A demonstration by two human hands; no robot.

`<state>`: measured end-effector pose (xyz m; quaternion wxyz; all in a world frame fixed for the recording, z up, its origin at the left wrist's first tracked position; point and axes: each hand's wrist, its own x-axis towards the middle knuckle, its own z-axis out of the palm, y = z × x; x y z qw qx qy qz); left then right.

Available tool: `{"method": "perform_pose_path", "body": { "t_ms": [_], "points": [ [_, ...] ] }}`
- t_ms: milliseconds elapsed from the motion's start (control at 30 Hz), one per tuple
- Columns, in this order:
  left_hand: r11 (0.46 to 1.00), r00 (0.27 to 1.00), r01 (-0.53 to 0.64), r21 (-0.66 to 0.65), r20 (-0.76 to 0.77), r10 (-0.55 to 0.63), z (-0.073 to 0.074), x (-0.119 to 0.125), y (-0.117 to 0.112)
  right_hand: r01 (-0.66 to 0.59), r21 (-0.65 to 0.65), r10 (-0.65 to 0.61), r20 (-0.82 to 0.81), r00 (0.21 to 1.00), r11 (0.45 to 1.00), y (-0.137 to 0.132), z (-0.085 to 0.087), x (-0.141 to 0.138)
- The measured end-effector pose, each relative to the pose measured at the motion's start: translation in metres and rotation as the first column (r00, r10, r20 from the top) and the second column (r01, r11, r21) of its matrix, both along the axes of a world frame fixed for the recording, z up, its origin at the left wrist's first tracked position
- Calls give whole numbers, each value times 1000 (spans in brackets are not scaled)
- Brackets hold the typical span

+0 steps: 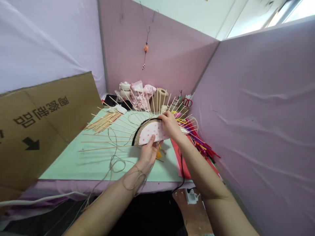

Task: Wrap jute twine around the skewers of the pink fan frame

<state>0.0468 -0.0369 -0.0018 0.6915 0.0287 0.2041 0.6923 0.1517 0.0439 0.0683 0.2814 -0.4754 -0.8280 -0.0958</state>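
A half-round fan (149, 131) with a white, pink-dotted face, a twine band and a black band is held above the table. Thin wooden sticks (115, 127) radiate from its curved edge. My left hand (148, 152) grips its lower edge, thumb on the dotted face and the other fingers behind. At the upper right of the curve, my right hand (169, 124) is closed on the rim, its fingertips partly hidden. Loose twine (115, 164) trails over the table and loops round my left wrist. A yellow tassel (158, 154) shows just below the fan.
A bundle of sticks (104, 122) lies on the green tabletop (73, 167). Colourful pipe cleaners (204, 147) and red paper (183, 160) are at the right. Behind stand a twine spool (158, 100), dotted cloth (141, 95) and a white bottle (125, 88). Cardboard (49, 121) leans left.
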Motion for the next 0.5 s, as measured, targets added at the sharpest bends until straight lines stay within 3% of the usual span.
{"method": "perform_pose_path", "body": {
  "t_ms": [300,500],
  "points": [
    [1000,1000,12,-12,7,-12,-2,-1,0,-26,-82,22,-45,999,996,2,3,3],
    [1000,1000,8,-22,24,-8,1,-2,0,-97,-35,86,-242,966,995,4,5,13]
  ]
}}
